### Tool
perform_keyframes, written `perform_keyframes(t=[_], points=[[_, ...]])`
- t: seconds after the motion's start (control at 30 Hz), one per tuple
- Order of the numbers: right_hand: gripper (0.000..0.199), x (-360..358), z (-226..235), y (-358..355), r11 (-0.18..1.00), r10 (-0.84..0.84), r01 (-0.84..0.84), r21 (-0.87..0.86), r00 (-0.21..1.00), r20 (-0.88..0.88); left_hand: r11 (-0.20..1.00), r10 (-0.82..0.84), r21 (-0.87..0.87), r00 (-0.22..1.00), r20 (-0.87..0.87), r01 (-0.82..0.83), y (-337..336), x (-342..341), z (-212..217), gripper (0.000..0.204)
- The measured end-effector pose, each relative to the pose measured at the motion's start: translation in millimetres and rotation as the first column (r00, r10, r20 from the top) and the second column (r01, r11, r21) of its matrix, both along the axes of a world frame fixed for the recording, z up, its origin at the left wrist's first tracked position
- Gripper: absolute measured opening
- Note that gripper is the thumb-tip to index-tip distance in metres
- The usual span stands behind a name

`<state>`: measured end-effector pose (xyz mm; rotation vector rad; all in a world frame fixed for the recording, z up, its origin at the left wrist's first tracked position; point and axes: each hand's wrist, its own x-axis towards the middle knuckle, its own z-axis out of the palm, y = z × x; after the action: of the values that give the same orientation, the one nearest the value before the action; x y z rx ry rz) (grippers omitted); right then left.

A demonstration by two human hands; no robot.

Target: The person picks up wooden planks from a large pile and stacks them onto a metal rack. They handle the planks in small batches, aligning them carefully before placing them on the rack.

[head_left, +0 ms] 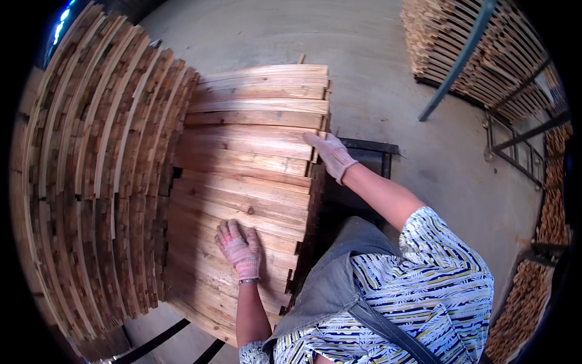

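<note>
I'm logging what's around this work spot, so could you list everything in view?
Flat boards: many, reddish-brown, centre
Stacked boards: many, brown, left
Dark metal stand: one, black, right of the flat boards
Dark bars: two, black, bottom left
Post: one, blue-green, upper right
Slat pile: one, tan, upper right
Metal frame: one, dark, right
Wood piles: at least two, brown, right edge
Floor: one, grey, around the boards
Apron: one, grey, lower middle
Shirt: one, white-blue-yellow, lower right
Wristband: one, metallic, left wrist
Forearms: two, bare, lower middle
Left grip: one, pinkish-white glove, on the flat boards
Right grip: one, pale glove, at their right edge
</note>
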<state>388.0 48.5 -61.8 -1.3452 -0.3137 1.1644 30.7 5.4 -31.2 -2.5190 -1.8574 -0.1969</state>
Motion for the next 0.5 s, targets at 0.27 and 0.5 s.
perform_keyframes(t=[0.27,0.5], points=[[0.025,27.0,27.8,-43.3,0.998,0.037,-0.038,-0.05,0.999,-0.012,0.999,0.047,-0.003,0.989,0.138,-0.047,-2.2,-4.5,2.7,0.057],[0.022,53.4,41.6,-76.6,0.992,0.036,-0.038,-0.119,0.999,-0.02,0.998,0.059,-0.027,0.988,0.139,-0.056,0.2,1.6,9.4,0.057]])
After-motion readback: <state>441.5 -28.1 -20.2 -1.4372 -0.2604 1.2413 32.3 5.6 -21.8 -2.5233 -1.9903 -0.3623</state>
